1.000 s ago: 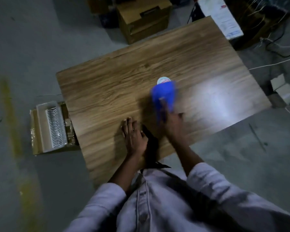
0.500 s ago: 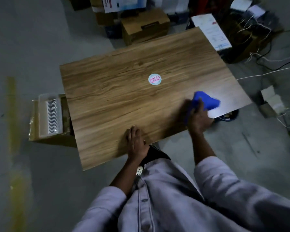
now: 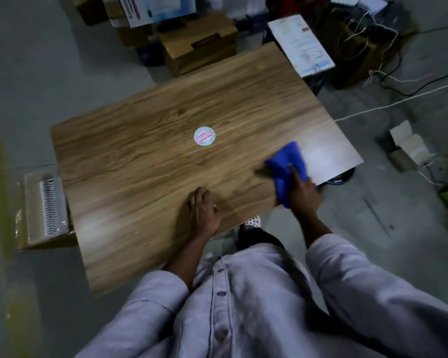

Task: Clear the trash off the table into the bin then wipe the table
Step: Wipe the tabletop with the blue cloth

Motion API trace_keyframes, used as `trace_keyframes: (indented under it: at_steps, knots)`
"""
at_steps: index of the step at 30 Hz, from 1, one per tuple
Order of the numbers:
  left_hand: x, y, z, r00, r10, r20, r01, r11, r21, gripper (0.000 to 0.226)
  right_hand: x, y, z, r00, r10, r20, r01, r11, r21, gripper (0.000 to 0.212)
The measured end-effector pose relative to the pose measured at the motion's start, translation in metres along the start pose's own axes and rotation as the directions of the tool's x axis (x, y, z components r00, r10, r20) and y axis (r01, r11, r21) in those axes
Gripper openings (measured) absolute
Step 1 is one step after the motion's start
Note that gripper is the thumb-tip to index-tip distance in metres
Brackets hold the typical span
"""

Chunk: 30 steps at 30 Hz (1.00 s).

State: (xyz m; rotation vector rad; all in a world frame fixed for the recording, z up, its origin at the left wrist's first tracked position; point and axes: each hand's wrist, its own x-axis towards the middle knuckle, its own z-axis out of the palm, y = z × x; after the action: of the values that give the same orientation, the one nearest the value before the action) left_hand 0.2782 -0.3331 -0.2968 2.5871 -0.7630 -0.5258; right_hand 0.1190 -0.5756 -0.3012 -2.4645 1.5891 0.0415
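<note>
A wooden table (image 3: 145, 156) fills the middle of the head view. My right hand (image 3: 304, 193) grips a blue cloth (image 3: 286, 165) and presses it on the table's near right part, close to the edge. My left hand (image 3: 202, 215) rests flat on the table at its near edge, fingers straight. A round white and pink sticker (image 3: 204, 136) sits at the table's centre. A dark round object (image 3: 339, 178), partly hidden under the table's right corner, stands on the floor.
A cardboard box with a clear plastic tray (image 3: 45, 208) sits on the floor left of the table. Cardboard boxes (image 3: 199, 42) and a white document (image 3: 301, 45) lie beyond the far edge. Cables (image 3: 398, 99) and small boxes (image 3: 406, 148) are on the right floor.
My right hand swept the blue cloth from the table's centre out to the right edge, then back a little leftward. My left hand stayed flat at the near edge.
</note>
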Motion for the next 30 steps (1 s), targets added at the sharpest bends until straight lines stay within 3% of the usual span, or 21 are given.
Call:
trace_keyframes:
  at_steps: [2,3,4,5,6,7,9,10,11,13,16,17,19,21,22,24,25,27,28,30]
  knots:
    - [0.019,0.018,0.006,0.997,0.048,-0.066,-0.050,0.998,-0.039,0.057,0.040,0.024,-0.024,0.952,0.301,0.053,-0.304,0.949,0.079,0.058]
    - [0.030,0.028,0.009,0.992,0.050,-0.115,-0.057,0.997,-0.059,0.060,0.058,0.024,-0.031,0.920,0.390,0.030,-0.391,0.915,0.101,0.061]
    - [0.039,0.039,0.010,0.988,0.015,-0.154,-0.029,0.996,-0.088,0.062,0.070,0.013,-0.037,0.923,0.383,-0.032,-0.377,0.919,0.114,0.063]
    - [0.048,0.051,0.012,0.984,-0.038,-0.173,0.016,0.991,-0.130,0.061,0.074,-0.007,-0.039,0.957,0.283,-0.069,-0.273,0.954,0.124,0.066]
    - [0.056,0.062,0.012,0.979,-0.087,-0.183,0.056,0.984,-0.166,0.058,0.071,-0.033,-0.039,0.994,0.089,-0.057,-0.082,0.989,0.121,0.067]
    - [0.063,0.072,0.014,0.972,-0.122,-0.202,0.082,0.977,-0.197,0.054,0.060,-0.060,-0.033,0.984,-0.175,-0.016,0.176,0.978,0.114,0.064]
    - [0.073,0.085,0.018,0.955,-0.182,-0.235,0.123,0.962,-0.245,0.046,0.030,-0.095,-0.018,0.795,-0.602,0.072,0.596,0.798,0.087,0.057]
    - [0.079,0.092,0.019,0.946,-0.213,-0.244,0.148,0.954,-0.262,0.042,0.027,-0.098,-0.009,0.715,-0.693,0.093,0.690,0.721,0.067,0.056]
    - [0.084,0.094,0.022,0.940,-0.230,-0.253,0.163,0.952,-0.259,0.037,0.035,-0.091,-0.003,0.705,-0.696,0.137,0.695,0.716,0.062,0.056]
    - [0.089,0.096,0.029,0.945,-0.200,-0.257,0.149,0.967,-0.207,0.029,0.067,-0.052,0.005,0.806,-0.578,0.127,0.581,0.814,0.017,0.057]
    - [0.095,0.101,0.037,0.955,-0.132,-0.264,0.086,0.980,-0.179,0.034,0.123,0.024,-0.008,0.979,-0.166,0.115,0.174,0.983,-0.059,0.060]
    - [0.097,0.103,0.039,0.958,-0.111,-0.266,0.065,0.982,-0.177,0.034,0.142,0.047,-0.016,0.996,-0.006,0.088,0.010,0.999,-0.044,0.058]
    - [0.102,0.110,0.041,0.959,-0.072,-0.273,0.028,0.986,-0.163,0.034,0.176,0.068,-0.037,0.956,0.293,0.026,-0.294,0.956,0.016,0.064]
    - [0.111,0.120,0.041,0.957,-0.056,-0.284,0.004,0.984,-0.180,0.032,0.192,0.049,-0.054,0.905,0.424,-0.009,-0.423,0.904,0.061,0.060]
    - [0.115,0.125,0.041,0.950,-0.059,-0.307,-0.003,0.980,-0.197,0.029,0.191,0.026,-0.056,0.933,0.359,-0.027,-0.355,0.930,0.099,0.056]
    - [0.123,0.139,0.044,0.916,-0.121,-0.382,0.019,0.966,-0.259,0.023,0.169,-0.042,-0.054,0.998,-0.014,0.058,0.005,0.987,0.163,0.053]
    - [0.129,0.146,0.044,0.897,-0.177,-0.406,0.050,0.951,-0.305,0.024,0.152,-0.076,-0.047,0.961,-0.252,0.109,0.236,0.961,0.143,0.054]
    - [0.144,0.150,0.041,0.860,-0.305,-0.410,0.126,0.903,-0.410,0.034,0.122,-0.122,-0.027,0.785,-0.603,0.141,0.597,0.797,0.090,0.054]
    - [0.150,0.147,0.039,0.846,-0.348,-0.405,0.152,0.884,-0.442,0.037,0.116,-0.128,-0.017,0.720,-0.675,0.161,0.673,0.736,0.075,0.053]
    - [0.156,0.136,0.035,0.827,-0.360,-0.431,0.184,0.899,-0.398,0.036,0.123,-0.116,-0.002,0.692,-0.695,0.197,0.701,0.712,0.050,0.058]
